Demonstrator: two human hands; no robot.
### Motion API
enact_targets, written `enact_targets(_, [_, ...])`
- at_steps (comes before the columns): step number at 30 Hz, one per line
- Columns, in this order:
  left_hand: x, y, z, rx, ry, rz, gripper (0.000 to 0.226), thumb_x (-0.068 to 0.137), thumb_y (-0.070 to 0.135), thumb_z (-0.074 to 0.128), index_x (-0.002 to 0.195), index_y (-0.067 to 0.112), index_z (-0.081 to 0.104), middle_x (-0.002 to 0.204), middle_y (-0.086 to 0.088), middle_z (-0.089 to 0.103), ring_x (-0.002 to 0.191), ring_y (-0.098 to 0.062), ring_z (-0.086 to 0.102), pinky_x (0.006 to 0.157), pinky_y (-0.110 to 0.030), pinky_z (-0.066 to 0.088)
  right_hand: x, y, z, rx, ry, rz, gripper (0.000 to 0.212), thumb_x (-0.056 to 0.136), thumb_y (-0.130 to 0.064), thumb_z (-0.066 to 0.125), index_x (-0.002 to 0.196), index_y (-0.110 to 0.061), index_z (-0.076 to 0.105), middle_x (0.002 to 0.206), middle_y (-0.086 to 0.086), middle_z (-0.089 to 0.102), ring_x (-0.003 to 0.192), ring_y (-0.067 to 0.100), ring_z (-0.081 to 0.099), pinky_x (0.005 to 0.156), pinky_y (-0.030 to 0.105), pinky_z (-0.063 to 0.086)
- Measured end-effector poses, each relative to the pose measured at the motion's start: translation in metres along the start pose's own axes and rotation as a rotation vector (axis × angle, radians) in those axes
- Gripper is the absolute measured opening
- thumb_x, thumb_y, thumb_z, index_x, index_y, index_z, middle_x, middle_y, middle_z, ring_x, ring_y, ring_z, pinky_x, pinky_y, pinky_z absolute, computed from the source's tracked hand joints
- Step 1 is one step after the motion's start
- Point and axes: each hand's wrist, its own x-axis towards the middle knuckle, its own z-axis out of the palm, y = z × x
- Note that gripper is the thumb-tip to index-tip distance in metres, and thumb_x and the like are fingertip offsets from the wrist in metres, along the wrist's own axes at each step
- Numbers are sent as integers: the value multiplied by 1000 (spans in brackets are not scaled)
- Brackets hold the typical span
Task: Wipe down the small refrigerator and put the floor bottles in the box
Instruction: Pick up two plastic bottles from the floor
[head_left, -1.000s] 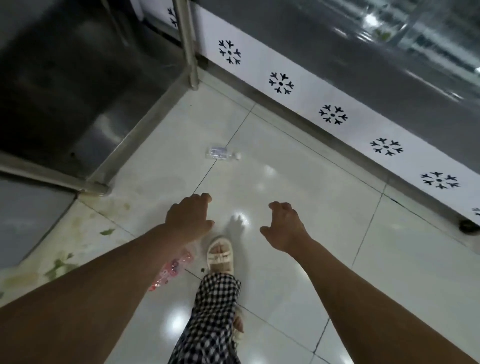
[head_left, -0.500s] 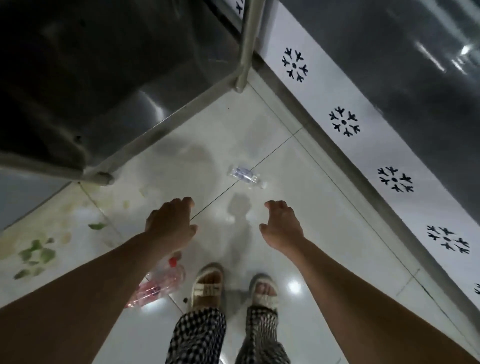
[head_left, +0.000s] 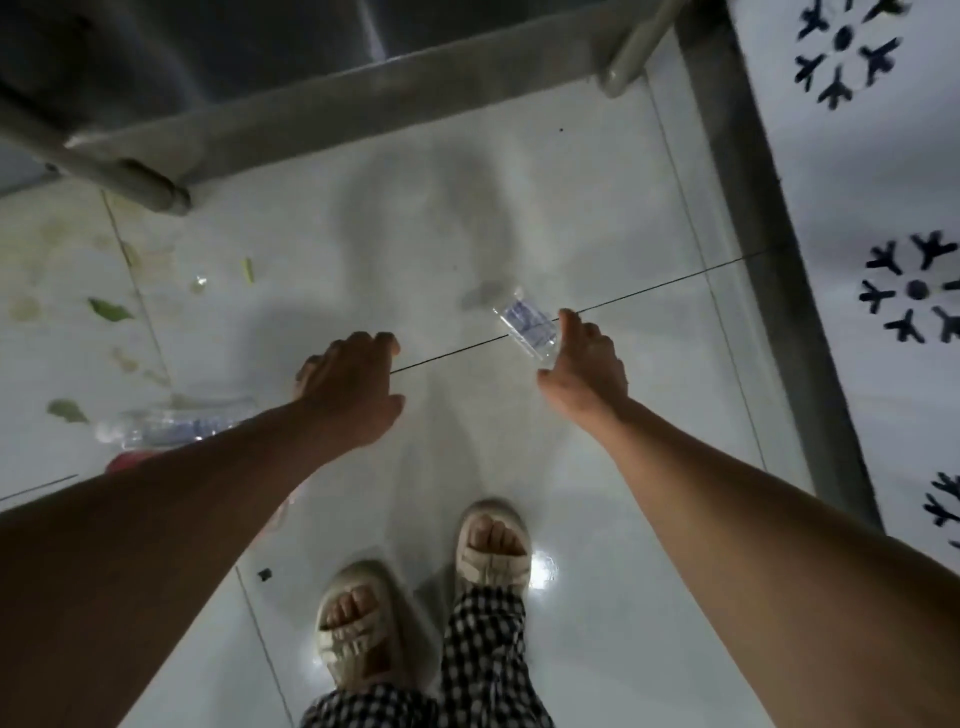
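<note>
**Down at floor level, right hand beside the small bottle**

Below you the white tiled floor is open between your two arms, with a dark grout line running across it from under your left hand to the grey base strip on the right. That strip edges the white panel with black snowflake marks. Along the top, a steel frame rail and its rounded foot close off the far side.

Your right hand is lowered over the small clear bottle with a blue label, which lies on its side across the grout line. Your fingers are loosely curled and just beside it; whether they touch it cannot be told, and they are not closed round it. Your left hand hangs with fingers loosely curled, holding nothing.

Partly hidden by your left forearm, a second clear bottle lies on the floor, with something pink just below it. Green leaf scraps and stains dot the tiles at the left. Your sandalled feet stand close together below, in checked trousers.
</note>
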Motion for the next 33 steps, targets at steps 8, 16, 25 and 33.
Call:
enact_targets(8, [67,-27,79,23,68,-63,52,87,28,58,133,15,39,130,-10,49,121,-30,46,99,-41,36,75,21,76,-263,161,-99,82,85,-33,64,148,-12,15,139,14,41,127,33,36,103,42,31])
enact_targets(16, [45,-68,108,-87,76,-104,52,86,28,61,132,14,41,126,-9,51,118,-29,48,98,-43,37,70,-2,90,-385,82,-86,71,82,0,59,142,-13,23,125,20,45,114,35,43,87,38,40])
enact_targets(25, [-52,-119,85,-294,112,-217,50,86,26,60,131,17,42,130,-8,50,120,-27,47,99,-41,40,-27,-90,88,-339,28,-290,66,88,-5,52,145,-12,20,131,18,40,121,35,36,89,42,43])
enact_targets(33, [-142,-187,101,-444,156,-458,51,86,24,60,133,18,42,130,-5,53,115,-26,53,80,-34,44,-102,-188,112,-329,-63,-482,65,90,-19,55,145,-14,20,132,16,40,123,34,35,90,35,42])
